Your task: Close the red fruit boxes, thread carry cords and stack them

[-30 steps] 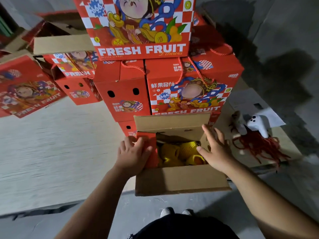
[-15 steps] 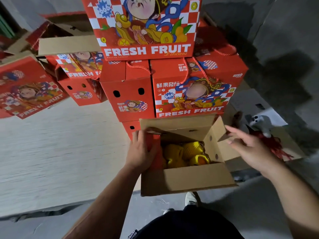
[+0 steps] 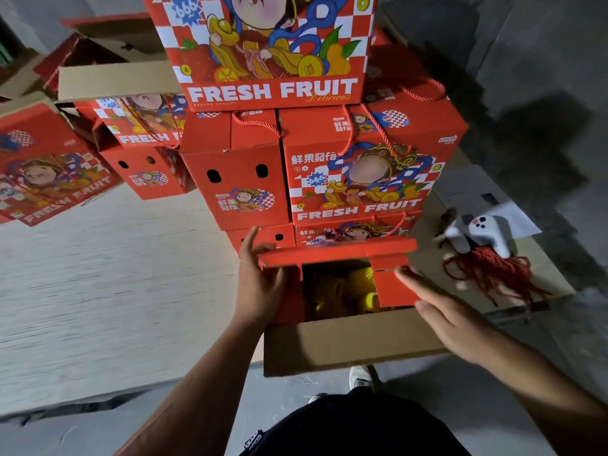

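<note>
An open red fruit box [image 3: 348, 337] stands at the table's front edge with yellow netted fruit [image 3: 345, 287] inside. Its far flap [image 3: 335, 251] is folded down over the opening. The near brown flap hangs out toward me. My left hand [image 3: 260, 284] presses the left side flap with straight fingers. My right hand [image 3: 441, 311] lies flat against the right side flap [image 3: 391, 287], pushing it inward. Behind stands a stack of closed red boxes [image 3: 358, 172] with red carry cords. A bundle of loose red cords [image 3: 490, 274] lies at the right.
A white handheld device [image 3: 487, 232] lies on cardboard by the cords. More red boxes, some open [image 3: 141, 153], and flat box blanks [image 3: 42, 172] sit at the back left. The pale table top [image 3: 108, 284] stretches left. Grey floor and my shoe show below.
The far flap has come down over the opening. The right side flap has swung inward under my right hand, which moved left to it. My left hand stays on the left flap.
</note>
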`<state>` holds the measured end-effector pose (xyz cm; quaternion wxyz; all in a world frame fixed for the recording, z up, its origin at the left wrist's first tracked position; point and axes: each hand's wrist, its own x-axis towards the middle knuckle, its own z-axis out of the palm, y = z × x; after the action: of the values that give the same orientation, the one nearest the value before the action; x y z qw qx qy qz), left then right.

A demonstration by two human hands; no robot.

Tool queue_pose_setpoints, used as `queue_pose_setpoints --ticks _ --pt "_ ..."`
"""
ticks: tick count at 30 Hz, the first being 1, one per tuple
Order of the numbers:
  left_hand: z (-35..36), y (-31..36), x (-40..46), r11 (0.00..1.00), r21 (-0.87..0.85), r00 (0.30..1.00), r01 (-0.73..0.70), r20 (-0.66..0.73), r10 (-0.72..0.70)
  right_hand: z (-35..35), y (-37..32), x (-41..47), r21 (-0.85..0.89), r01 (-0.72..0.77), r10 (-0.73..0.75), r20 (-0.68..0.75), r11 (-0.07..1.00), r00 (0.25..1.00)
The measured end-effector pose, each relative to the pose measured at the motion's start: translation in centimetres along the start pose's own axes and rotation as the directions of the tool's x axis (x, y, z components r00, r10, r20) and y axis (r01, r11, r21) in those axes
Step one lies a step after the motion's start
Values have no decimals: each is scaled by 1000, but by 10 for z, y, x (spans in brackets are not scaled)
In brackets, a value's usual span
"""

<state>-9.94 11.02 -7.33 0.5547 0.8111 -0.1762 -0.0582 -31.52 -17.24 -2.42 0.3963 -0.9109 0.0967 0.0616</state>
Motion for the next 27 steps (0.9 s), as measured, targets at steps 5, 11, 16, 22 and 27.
queue_pose_setpoints --ticks 5,11,16,22,27 --pt "-9 -15 -2 985 -160 982 -58 170 85 -5 38 -19 -288 92 -73 77 953 994" --pt "-29 -10 -6 989 -104 937 106 344 -65 36 26 -20 411 -38 92 -112 911 989" --pt "-21 0 -11 889 -360 918 282 370 -141 56 0 -3 572 -102 378 -388 814 841" --pt "-21 -4 -9 743 -520 887 421 407 -218 39 -21 19 -462 55 -222 -316 885 922" --pt "-8 10 -24 962 -226 974 155 -131 -187 38 -21 36 -516 -37 -105 -242 856 965"
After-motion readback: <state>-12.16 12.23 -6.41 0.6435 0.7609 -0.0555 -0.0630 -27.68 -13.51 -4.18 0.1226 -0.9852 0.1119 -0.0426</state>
